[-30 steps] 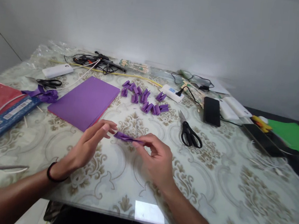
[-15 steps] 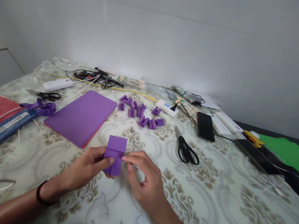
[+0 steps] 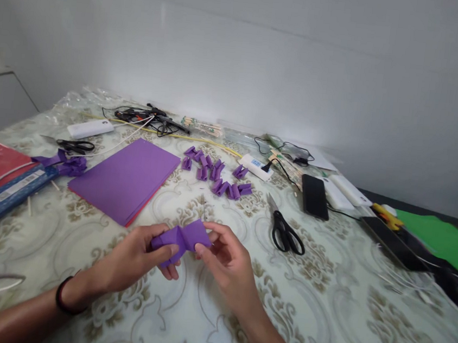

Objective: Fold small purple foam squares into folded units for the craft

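Between my two hands is a piece of purple folded paper (image 3: 178, 240), creased and bent open near its middle. My left hand (image 3: 142, 252) grips its left part, thumb on top and fingers beneath. At the right flap, my right hand (image 3: 230, 261) pinches the paper's edge between thumb and fingers. Beyond my hands several small folded purple paper pieces (image 3: 218, 173) stand in a loose group. A stack of purple sheets (image 3: 126, 177) lies to the left, with red showing under its edge.
Black-handled scissors (image 3: 286, 232) lie to the right, near a black phone (image 3: 315, 197). A white power strip (image 3: 256, 167) sits behind the folded pieces. Another pair of scissors (image 3: 76, 146), crumpled purple paper (image 3: 70, 164) and a blue package (image 3: 9, 197) are at the left. Green sheets (image 3: 438, 240) lie far right.
My left hand has taken hold of the folded paper, which was turned upright and then tilted. My right hand let go briefly, then pinched its flap, bending it to the right.
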`<state>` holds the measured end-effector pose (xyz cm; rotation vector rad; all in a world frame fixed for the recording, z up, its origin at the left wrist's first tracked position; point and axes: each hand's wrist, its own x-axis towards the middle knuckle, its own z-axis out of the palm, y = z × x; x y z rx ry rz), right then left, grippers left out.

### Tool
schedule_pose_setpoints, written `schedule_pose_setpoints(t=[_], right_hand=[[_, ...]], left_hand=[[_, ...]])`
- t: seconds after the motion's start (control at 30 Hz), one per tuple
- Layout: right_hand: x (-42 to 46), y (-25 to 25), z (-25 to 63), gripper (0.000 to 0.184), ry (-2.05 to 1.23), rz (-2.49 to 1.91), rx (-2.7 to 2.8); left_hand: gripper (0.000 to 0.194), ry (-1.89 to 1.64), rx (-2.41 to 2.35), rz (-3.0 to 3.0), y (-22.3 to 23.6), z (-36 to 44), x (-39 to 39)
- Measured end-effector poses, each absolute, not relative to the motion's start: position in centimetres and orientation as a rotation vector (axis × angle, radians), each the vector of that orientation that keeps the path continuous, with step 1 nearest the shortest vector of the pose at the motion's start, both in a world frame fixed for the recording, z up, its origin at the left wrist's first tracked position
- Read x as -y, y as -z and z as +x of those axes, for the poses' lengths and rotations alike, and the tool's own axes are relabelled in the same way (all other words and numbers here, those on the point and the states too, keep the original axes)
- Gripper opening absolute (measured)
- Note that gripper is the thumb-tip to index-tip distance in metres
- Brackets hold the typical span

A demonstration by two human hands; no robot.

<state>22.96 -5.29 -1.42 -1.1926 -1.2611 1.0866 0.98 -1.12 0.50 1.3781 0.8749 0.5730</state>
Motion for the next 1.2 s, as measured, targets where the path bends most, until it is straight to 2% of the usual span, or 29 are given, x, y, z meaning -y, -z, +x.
schedule_pose_setpoints(t=[0.1, 0.23, 0.57, 0.87, 1.03, 1.2], right_hand=[[5.1, 1.3, 23.1, 0.029, -1.078, -1.190, 1.251], [5.1, 1.2, 23.0, 0.026, -1.041, -1.183, 1.248], [5.1, 0.7, 23.3, 0.015, -1.004, -1.206, 1.326], [4.9, 1.8, 23.7, 0.005, -0.814, -1.152, 1.370], [5.0, 1.6, 23.8, 0.013, -0.845, -1.166, 1.354], [4.7, 0.9, 23.6, 0.023, -0.994, -1.145, 1.260]], left_hand=[[0.041, -0.591, -0.883, 1.366, -0.5, 1.0, 1.0], [0.041, -0.600, -0.917, 1.386, -0.5, 1.0, 1.0], [0.035, -0.658, -0.973, 1.450, 0.0, 0.8, 0.9], [0.026, -0.911, -0.991, 1.480, -0.1, 1.0, 0.7], [0.033, -0.842, -1.087, 1.516, -0.4, 0.6, 0.8], [0.027, -0.899, -1.041, 1.421, 0.0, 0.6, 0.7]])
